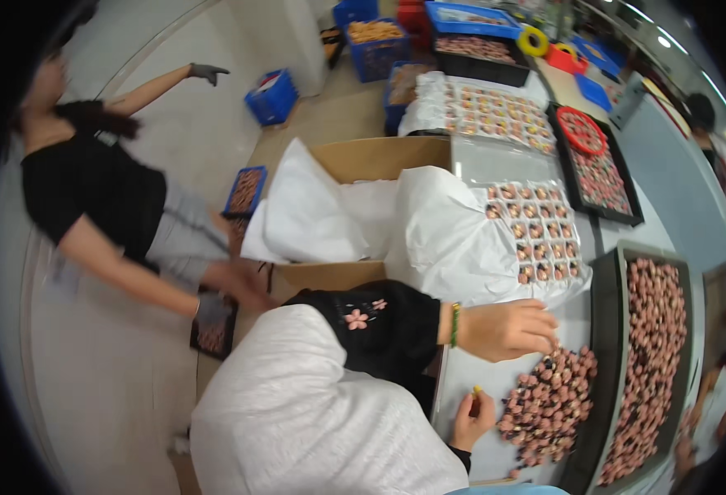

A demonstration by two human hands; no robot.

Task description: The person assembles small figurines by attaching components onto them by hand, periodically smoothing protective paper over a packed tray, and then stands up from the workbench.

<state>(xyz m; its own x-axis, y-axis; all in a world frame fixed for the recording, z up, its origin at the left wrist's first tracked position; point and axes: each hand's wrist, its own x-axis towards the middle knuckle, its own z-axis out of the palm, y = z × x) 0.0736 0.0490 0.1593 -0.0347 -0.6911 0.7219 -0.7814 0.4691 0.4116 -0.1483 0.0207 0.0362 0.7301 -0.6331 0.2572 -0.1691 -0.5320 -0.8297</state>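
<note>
My left hand (507, 330), with a green bracelet at its wrist, reaches over the far edge of a pile of small pink and dark figure-like pieces (549, 404) on the table. Its fingers are bent down and closed at the tips; what they hold, if anything, is hidden. My right hand (472, 419) is on the near left side of the pile, thumb and finger pinched on a small yellow piece (477, 388). Beyond my left hand lies a white compartment tray (544, 231) with rows of similar pieces, one per compartment.
A long dark bin (610, 330) full of pink pieces stands right of the pile. An open cardboard box (379, 153) with white sheeting (445, 223) is left of the tray. Further back are another filled tray (495, 115) and a black bin (577, 177). A gloved co-worker (99, 181) moves at left.
</note>
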